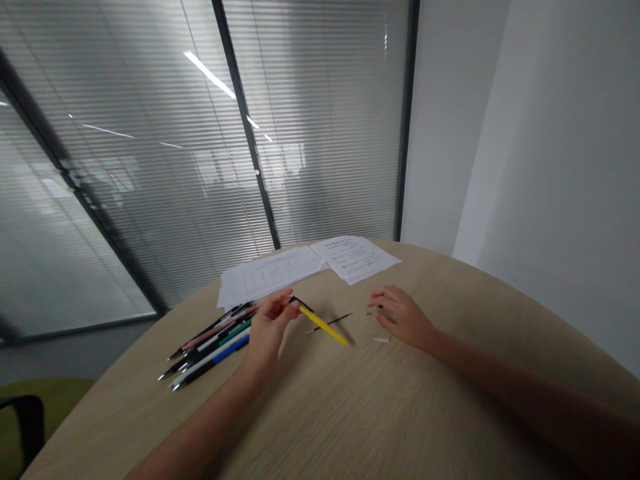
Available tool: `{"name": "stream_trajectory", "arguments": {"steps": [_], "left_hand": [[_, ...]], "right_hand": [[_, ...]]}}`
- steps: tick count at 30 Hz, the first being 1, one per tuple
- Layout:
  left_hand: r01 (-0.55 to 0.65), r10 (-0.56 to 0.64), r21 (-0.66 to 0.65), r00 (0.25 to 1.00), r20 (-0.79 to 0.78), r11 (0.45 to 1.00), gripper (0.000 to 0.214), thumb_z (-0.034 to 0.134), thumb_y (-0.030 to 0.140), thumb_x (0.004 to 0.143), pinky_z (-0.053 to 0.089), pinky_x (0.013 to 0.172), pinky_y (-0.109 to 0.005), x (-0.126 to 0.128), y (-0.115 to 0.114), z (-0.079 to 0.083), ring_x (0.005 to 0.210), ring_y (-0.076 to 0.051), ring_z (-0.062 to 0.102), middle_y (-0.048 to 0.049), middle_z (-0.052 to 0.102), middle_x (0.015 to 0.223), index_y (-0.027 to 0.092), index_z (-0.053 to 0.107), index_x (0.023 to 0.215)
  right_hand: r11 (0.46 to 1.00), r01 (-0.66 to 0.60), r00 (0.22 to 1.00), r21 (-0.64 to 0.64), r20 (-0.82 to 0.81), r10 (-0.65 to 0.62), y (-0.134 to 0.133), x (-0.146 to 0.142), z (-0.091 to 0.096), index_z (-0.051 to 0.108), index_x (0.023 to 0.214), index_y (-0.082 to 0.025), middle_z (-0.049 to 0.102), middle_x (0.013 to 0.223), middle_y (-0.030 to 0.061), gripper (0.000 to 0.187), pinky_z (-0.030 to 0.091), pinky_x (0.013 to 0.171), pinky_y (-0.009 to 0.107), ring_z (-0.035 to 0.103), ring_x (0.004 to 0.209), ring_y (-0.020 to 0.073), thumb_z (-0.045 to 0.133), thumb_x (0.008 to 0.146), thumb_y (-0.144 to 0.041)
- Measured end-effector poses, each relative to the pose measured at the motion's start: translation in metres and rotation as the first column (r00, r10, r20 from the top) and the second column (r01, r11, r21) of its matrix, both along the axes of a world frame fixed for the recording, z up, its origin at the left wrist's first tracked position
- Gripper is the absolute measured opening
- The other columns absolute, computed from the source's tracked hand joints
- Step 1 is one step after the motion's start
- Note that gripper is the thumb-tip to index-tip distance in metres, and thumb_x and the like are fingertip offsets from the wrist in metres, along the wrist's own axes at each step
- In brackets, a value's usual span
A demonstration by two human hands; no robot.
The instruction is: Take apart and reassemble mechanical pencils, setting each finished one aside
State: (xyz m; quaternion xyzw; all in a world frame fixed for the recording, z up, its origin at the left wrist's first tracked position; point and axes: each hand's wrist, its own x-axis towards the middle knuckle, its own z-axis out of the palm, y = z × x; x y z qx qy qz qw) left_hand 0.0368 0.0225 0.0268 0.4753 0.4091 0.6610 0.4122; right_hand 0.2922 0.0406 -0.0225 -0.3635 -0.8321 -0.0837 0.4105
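My left hand (270, 323) pinches the clip end of a yellow pen barrel (325, 325), which slants down to the right above the table. A black clip shows by my fingertips. Under the barrel lies a thin dark pen refill (341, 318) with a pale end. My right hand (403, 317) is low over the table to the right, fingers curled. Between its thumb and fingers shows a small black piece (381, 307), too small to name. A tiny dark part (369, 313) lies by those fingertips. Nearer me rests a small whitish piece (381, 340).
Several pens (213, 343) in different colours lie side by side left of my left hand. Printed sheets (357, 259) and further papers (275, 270) lie at the far side of the round wooden table (380, 413). A chair (33, 420) stands at lower left. Glass panels with blinds rise behind.
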Motion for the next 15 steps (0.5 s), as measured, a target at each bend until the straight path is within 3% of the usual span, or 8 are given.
{"name": "stream_trajectory", "arguments": {"steps": [3,8,11,15], "left_hand": [[0.024,-0.017,-0.06,0.994,0.112,0.998,0.034,0.074,0.021,0.052,0.047,0.058,-0.021,-0.004,0.004,-0.003,0.056,-0.008,0.054,0.0053,0.057,0.062,0.015,0.062,0.083],[0.074,-0.032,-0.173,0.972,0.233,0.982,0.031,0.07,0.012,0.056,0.049,0.059,-0.019,-0.006,0.008,-0.006,0.054,-0.008,0.057,0.0038,0.059,0.061,0.015,0.06,0.085],[0.111,-0.073,-0.196,0.978,0.194,0.974,0.033,0.071,0.011,0.055,0.05,0.061,-0.02,-0.002,0.006,-0.008,0.057,-0.009,0.06,0.004,0.06,0.061,0.015,0.06,0.086],[0.184,-0.183,-0.215,0.983,0.026,0.959,0.033,0.074,0.021,0.054,0.048,0.065,-0.023,0.006,-0.003,-0.012,0.063,-0.012,0.062,0.0012,0.065,0.068,0.015,0.06,0.082]], "right_hand": [[0.99,-0.13,0.984,0.047,0.131,0.122,-0.009,-0.004,0.006,0.058,0.082,-0.018,0.06,0.086,0.0066,0.01,0.042,0.076,0.035,0.053,0.081,0.0179,0.05,0.076,-0.018],[0.981,-0.166,0.963,0.105,0.231,0.139,-0.013,-0.005,0.009,0.059,0.081,-0.017,0.061,0.082,0.0067,0.011,0.04,0.076,0.037,0.053,0.079,0.0186,0.049,0.078,-0.023],[0.976,-0.183,0.956,0.122,0.256,0.147,-0.013,-0.005,0.007,0.059,0.087,-0.017,0.062,0.083,0.0073,0.019,0.04,0.077,0.038,0.053,0.08,0.0197,0.049,0.08,-0.031],[0.975,-0.188,0.968,0.12,0.191,0.163,-0.014,-0.007,0.008,0.056,0.093,-0.016,0.062,0.08,0.007,0.027,0.04,0.074,0.035,0.053,0.078,0.019,0.046,0.083,-0.039]]}}
